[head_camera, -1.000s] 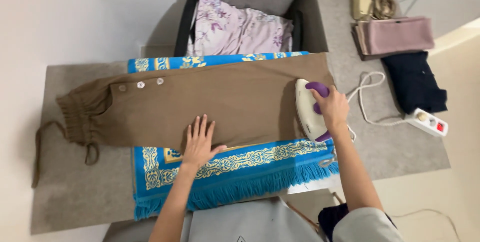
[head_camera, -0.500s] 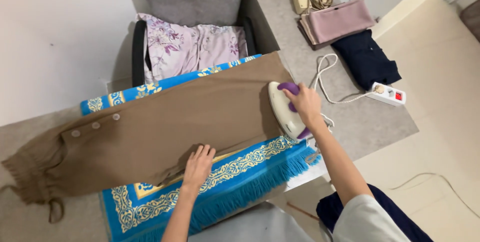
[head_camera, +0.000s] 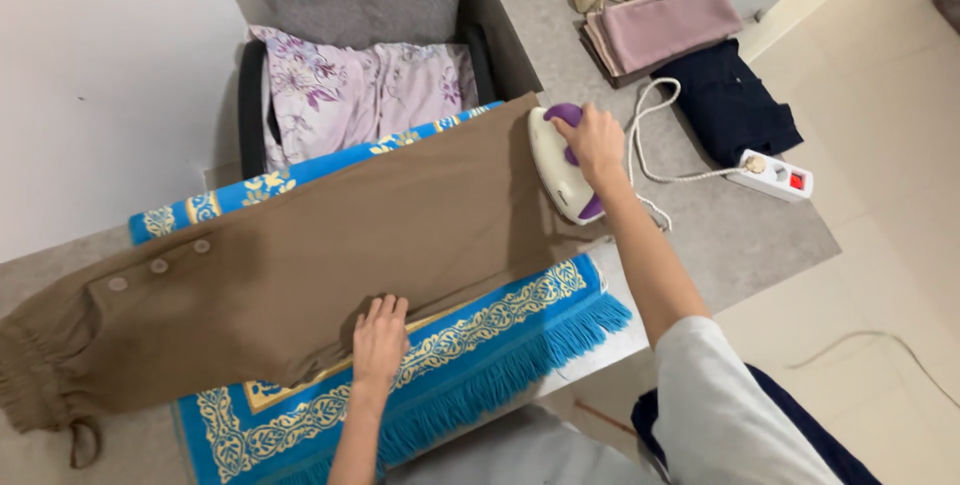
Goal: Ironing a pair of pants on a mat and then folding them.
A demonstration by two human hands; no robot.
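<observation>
- Fingers of right hand (head_camera: pixel 597 145) wrap purple handle of iron (head_camera: pixel 557 163), at brown garment's (head_camera: pixel 300 265) right end.
- Left hand (head_camera: pixel 380 340) fingers together, pressing garment's near edge flat on blue mat (head_camera: pixel 480 345).
- Garment looks soft, limp; iron likely heavy, hot: take by handle only.

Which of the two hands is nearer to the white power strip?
Right. The right hand grips the iron, not far from the power strip; the left hand rests on the brown garment, much farther away.
</observation>
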